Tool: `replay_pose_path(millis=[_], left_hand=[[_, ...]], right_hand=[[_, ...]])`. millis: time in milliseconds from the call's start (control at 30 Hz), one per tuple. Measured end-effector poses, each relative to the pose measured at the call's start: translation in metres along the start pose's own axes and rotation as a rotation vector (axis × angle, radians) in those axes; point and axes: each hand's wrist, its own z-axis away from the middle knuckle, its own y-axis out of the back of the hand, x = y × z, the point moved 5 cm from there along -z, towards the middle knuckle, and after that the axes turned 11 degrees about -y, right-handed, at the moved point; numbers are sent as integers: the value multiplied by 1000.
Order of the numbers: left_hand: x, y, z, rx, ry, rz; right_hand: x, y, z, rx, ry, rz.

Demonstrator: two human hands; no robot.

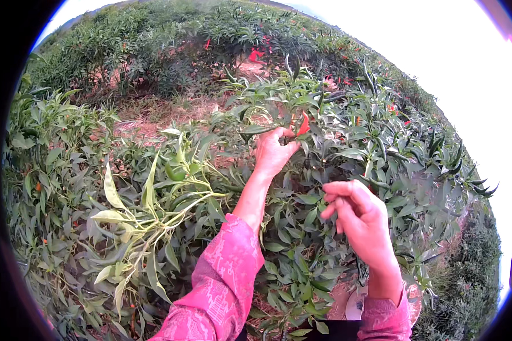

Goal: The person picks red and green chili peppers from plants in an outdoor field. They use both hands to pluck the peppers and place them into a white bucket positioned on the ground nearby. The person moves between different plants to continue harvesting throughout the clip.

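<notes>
A red chili pepper point(304, 124) points upward among the leaves of a chili plant point(281, 102) in front of me. My left hand point(275, 149) reaches to it, with thumb and forefinger at the pepper's lower end. Lower and to the right, my right hand point(360, 217) hangs over the foliage with its fingers loosely curled and the thumb near them. Nothing shows between those fingers, but the inside of the palm is hidden. Several green chili peppers point(377, 183) grow close beyond the right hand.
A pale, leafy branch point(166, 226) leans out at left, beside my left forearm. Bare reddish soil point(166, 115) runs between the rows. Farther back stands another row of chili plants point(153, 55) with some red fruit. A white object point(355, 304) is partly visible below my right wrist.
</notes>
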Motion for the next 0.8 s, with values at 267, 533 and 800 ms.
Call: replay_pose_path(millis=[267, 533, 800], left_hand=[[1, -5, 0, -293, -3, 397], [33, 0, 0, -300, -226, 310], [4, -7, 1, -150, 32, 364]], right_hand=[[70, -22, -133, 251, -188, 168], [93, -25, -126, 222, -273, -430], [90, -24, -128, 196, -108, -980]])
